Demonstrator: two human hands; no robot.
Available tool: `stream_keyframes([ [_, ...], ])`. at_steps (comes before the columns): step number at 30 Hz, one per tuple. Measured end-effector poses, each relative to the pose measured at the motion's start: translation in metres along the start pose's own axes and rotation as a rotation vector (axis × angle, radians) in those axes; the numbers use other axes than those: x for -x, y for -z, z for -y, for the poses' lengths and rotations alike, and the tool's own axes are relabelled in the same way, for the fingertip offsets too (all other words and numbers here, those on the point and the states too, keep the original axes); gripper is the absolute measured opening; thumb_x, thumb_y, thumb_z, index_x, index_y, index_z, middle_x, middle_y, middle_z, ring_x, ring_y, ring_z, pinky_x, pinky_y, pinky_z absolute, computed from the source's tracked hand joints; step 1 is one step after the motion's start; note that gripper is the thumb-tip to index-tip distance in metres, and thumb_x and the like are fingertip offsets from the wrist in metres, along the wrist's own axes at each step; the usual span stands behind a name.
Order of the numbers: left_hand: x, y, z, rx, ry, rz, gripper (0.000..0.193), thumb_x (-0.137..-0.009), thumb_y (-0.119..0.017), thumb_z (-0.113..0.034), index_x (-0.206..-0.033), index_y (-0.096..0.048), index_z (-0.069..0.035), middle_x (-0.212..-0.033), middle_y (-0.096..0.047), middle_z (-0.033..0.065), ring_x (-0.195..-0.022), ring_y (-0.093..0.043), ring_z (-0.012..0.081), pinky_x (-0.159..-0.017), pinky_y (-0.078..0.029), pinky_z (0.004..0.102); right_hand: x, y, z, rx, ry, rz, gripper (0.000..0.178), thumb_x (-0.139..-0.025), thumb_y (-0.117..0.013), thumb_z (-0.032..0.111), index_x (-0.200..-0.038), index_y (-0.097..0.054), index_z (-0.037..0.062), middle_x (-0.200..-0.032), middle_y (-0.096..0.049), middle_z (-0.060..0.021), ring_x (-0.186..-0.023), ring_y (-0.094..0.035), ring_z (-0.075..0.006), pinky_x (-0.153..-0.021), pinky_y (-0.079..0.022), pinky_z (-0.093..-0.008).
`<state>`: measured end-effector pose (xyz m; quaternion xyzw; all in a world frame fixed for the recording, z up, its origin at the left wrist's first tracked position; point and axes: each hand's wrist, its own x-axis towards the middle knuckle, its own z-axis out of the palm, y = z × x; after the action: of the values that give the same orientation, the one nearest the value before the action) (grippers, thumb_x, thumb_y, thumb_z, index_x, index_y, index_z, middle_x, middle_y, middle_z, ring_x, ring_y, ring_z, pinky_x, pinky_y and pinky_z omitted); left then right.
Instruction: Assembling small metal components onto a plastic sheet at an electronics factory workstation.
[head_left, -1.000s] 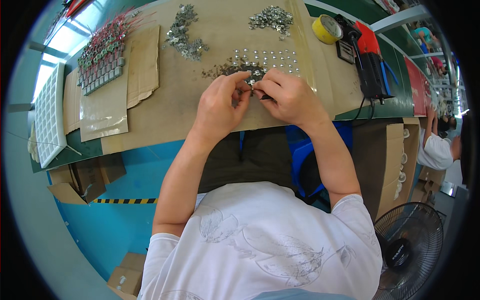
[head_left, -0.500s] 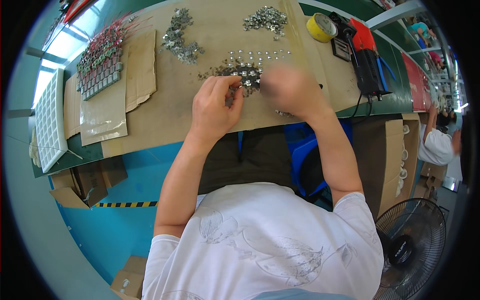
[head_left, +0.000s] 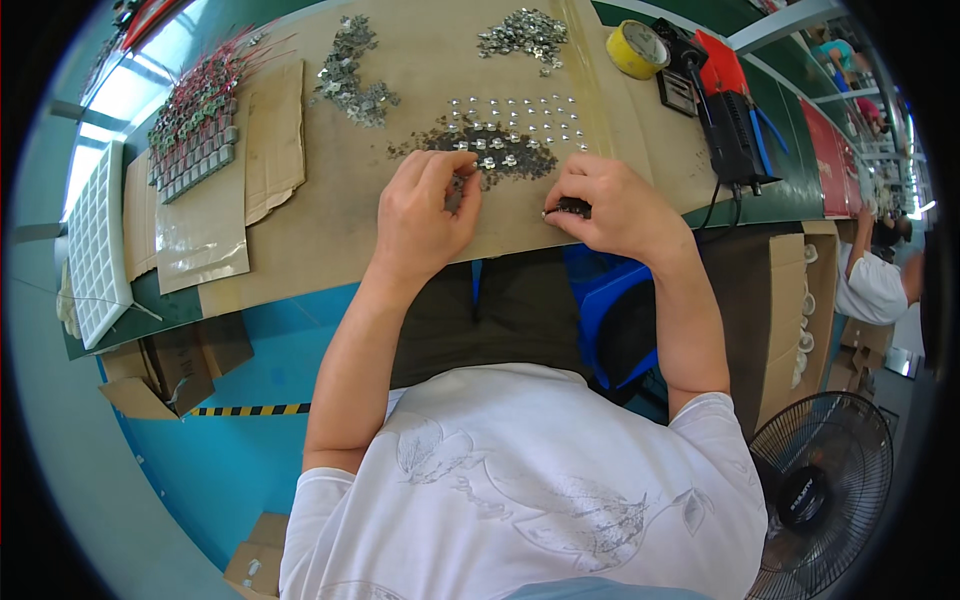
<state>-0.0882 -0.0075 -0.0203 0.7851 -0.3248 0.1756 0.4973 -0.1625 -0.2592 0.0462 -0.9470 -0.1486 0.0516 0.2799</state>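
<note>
- So, the small shiny metal bits are sitting in loose rows on the brown sheet, just beyond the two hands. They look hard and bright, kinda like little pegs, and the nearest few are sitting in among the dark flakes.
- Those dark flakes are a thin, crumbly-looking scatter of flat specks, matte next to the bright bits.
- Left hand: right at the near edge of the flakes, fingers curled, thumb and forefinger tips narrow. Can't tell if there's a tiny piece between them.
- Right hand: off to the right of the flakes, fingers bent in around a dark thing. Too hidden to say what it is.
- Further up are two heaps of flat silvery pieces, a rounded right heap and a long straggly left heap.
- Way left: stubby grey cylinders packed in a block, thin red wires sprouting everywhere, beside torn cardboard. Past that, a white plastic grid tray.
- Over right: a fat yellow tape roll and a boxy black device.
</note>
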Motion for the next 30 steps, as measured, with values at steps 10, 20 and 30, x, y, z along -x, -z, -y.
stream_keyframes([
  [10, 0.001, 0.001, 0.000, -0.018, 0.010, 0.022, 0.021, -0.086, -0.081, 0.000, -0.105, -0.073, -0.005, -0.089, -0.072, 0.0068, -0.073, -0.067, 0.0254, -0.066, -0.056, 0.0385, -0.008, -0.001, 0.005, -0.008, -0.025, 0.047, 0.013, -0.083, -0.078, 0.012, -0.093, -0.078, 0.0024, -0.095, -0.069, -0.0138, -0.092, -0.070, -0.0354, -0.082, -0.057, -0.0450],
  [20, 0.000, 0.002, -0.002, -0.006, 0.023, 0.022, 0.020, -0.086, -0.081, -0.001, -0.105, -0.074, -0.005, -0.087, -0.072, 0.0066, -0.073, -0.066, 0.0252, -0.065, -0.055, 0.0381, -0.010, 0.000, 0.003, -0.035, -0.011, 0.047, 0.012, -0.080, -0.079, 0.011, -0.087, -0.075, 0.0022, -0.093, -0.068, -0.0139, -0.089, -0.069, -0.0352, -0.080, -0.057, -0.0450],
  [30, 0.002, 0.001, 0.000, 0.004, 0.024, 0.010, 0.021, -0.086, -0.082, -0.001, -0.105, -0.074, -0.006, -0.086, -0.071, 0.0064, -0.072, -0.066, 0.0248, -0.064, -0.055, 0.0381, -0.013, -0.006, -0.001, -0.153, 0.082, -0.024, 0.014, -0.085, -0.080, 0.003, -0.098, -0.077, 0.0021, -0.086, -0.071, -0.0102, -0.078, -0.070, -0.0247, -0.068, -0.056, -0.0367],
])
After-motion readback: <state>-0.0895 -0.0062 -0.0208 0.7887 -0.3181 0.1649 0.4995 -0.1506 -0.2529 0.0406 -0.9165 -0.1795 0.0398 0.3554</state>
